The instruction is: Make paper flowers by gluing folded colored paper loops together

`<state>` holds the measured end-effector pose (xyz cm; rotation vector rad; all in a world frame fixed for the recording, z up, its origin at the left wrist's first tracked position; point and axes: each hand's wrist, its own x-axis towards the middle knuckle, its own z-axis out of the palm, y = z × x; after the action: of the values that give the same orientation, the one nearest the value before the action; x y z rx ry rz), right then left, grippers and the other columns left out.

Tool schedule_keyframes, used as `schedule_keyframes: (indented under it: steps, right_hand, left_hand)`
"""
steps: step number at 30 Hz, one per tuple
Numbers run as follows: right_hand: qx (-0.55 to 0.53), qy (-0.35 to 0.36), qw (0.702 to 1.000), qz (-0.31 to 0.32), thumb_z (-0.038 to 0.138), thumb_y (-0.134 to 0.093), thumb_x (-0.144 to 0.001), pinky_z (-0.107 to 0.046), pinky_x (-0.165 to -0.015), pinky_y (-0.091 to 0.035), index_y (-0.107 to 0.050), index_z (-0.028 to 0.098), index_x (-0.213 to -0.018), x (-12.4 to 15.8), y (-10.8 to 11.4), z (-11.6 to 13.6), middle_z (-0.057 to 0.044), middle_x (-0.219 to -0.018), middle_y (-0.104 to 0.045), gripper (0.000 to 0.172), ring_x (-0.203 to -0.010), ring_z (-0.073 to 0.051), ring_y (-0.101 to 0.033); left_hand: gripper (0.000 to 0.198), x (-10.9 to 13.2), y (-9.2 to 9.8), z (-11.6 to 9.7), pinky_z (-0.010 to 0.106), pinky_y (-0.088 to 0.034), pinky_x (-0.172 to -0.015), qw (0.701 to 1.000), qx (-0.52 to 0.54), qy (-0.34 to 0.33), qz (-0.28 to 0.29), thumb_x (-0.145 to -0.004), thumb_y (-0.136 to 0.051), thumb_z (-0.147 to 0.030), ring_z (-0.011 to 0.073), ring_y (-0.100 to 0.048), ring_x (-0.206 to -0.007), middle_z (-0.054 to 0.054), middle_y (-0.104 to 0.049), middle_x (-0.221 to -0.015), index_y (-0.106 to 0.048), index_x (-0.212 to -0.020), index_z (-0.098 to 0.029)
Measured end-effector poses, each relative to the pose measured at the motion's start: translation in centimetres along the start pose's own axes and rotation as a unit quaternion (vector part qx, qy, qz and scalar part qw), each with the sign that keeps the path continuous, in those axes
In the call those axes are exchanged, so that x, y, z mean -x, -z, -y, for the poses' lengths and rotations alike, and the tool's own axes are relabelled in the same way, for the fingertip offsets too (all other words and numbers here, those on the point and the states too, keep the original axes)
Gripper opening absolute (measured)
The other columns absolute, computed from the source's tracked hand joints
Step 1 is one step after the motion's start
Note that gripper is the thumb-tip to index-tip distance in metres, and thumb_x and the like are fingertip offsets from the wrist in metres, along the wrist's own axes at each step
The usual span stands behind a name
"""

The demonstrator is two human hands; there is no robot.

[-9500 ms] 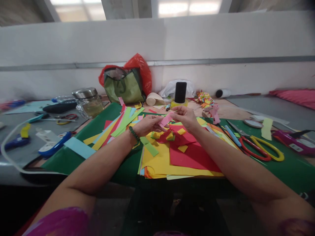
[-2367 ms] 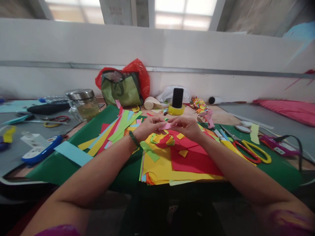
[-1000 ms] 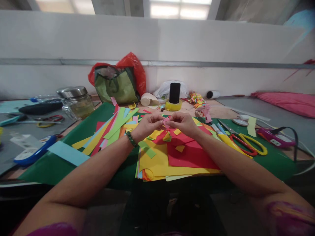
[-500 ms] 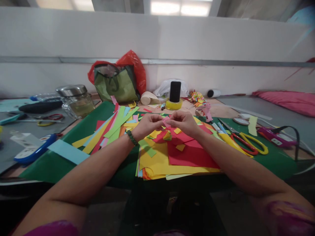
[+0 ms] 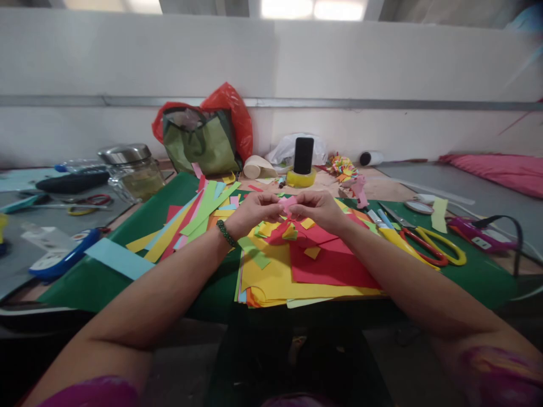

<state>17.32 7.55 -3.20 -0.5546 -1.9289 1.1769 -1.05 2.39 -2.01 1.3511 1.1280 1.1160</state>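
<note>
My left hand [image 5: 254,212] and my right hand [image 5: 317,208] meet above a pile of coloured paper, and both pinch a small folded pink paper strip [image 5: 288,203] between their fingertips. A green bead bracelet sits on my left wrist. Under my hands lie red sheets [image 5: 331,263] on yellow sheets [image 5: 271,280], with small yellow and green scraps on top. All of it rests on a green mat [image 5: 97,280].
Long coloured strips [image 5: 190,217] fan out to the left. Red and yellow scissors [image 5: 428,246] lie to the right, beside a purple tool [image 5: 481,237]. Behind stand a glass jar [image 5: 131,169], a red and green bag [image 5: 206,138], a phone on a yellow tape roll [image 5: 302,164] and a blue tape dispenser [image 5: 63,257].
The pink strip was longer and stretched between my hands; it is now folded down to a small piece, and my fingertips have closed in together over it.
</note>
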Motion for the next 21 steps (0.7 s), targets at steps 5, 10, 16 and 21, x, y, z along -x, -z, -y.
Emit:
schedule_keyframes:
  steps: [5, 10, 16, 21]
  right_hand:
    - [0.023, -0.009, 1.000, 0.009, 0.059, -0.077, -0.064, -0.025, -0.052, -0.046, -0.067, 0.016, -0.068, 0.18, -0.08, 0.16, -0.001, -0.060, -0.063, 0.045, -0.055, -0.011, -0.056]
    - [-0.013, -0.023, 0.999, 0.027, 0.052, -0.081, -0.060, -0.024, -0.051, -0.046, -0.060, 0.017, -0.069, 0.27, -0.38, 0.17, 0.001, -0.060, -0.062, 0.042, -0.053, -0.010, -0.055]
    - [-0.037, -0.056, 0.998, 0.010, 0.044, -0.084, -0.058, -0.024, -0.050, -0.048, -0.052, 0.020, -0.086, 0.14, -0.44, -0.07, 0.006, -0.057, -0.061, 0.048, -0.051, -0.012, -0.060]
    - [-0.026, -0.070, 0.997, 0.000, 0.042, -0.083, -0.058, -0.024, -0.051, -0.048, -0.051, 0.020, -0.091, 0.13, -0.32, 0.01, 0.006, -0.058, -0.063, 0.051, -0.051, -0.012, -0.061]
  left_hand:
    - [0.023, 0.13, -0.16, -0.19, 0.018, -0.049, -0.056, 1.000, -0.010, 0.005, 0.025, -0.063, -0.080, -0.029, 0.0084, -0.062, -0.059, -0.001, -0.066, -0.064, -0.065, -0.072, -0.014]
    - [0.028, 0.20, -0.25, -0.21, 0.017, -0.046, -0.055, 0.998, -0.039, -0.025, 0.031, -0.056, -0.083, -0.032, 0.0060, -0.054, -0.055, -0.004, -0.060, -0.059, -0.066, -0.069, -0.014]
    - [0.023, 0.49, -0.38, -0.37, 0.019, -0.049, -0.059, 0.995, -0.085, -0.039, 0.031, -0.061, -0.079, -0.035, 0.0098, -0.058, -0.061, 0.000, -0.064, -0.062, -0.070, -0.068, -0.015]
    - [0.011, 0.69, -0.46, -0.59, 0.022, -0.052, -0.064, 0.997, -0.074, -0.021, 0.025, -0.068, -0.070, -0.024, 0.0128, -0.064, -0.066, 0.003, -0.068, -0.066, -0.073, -0.072, -0.014]
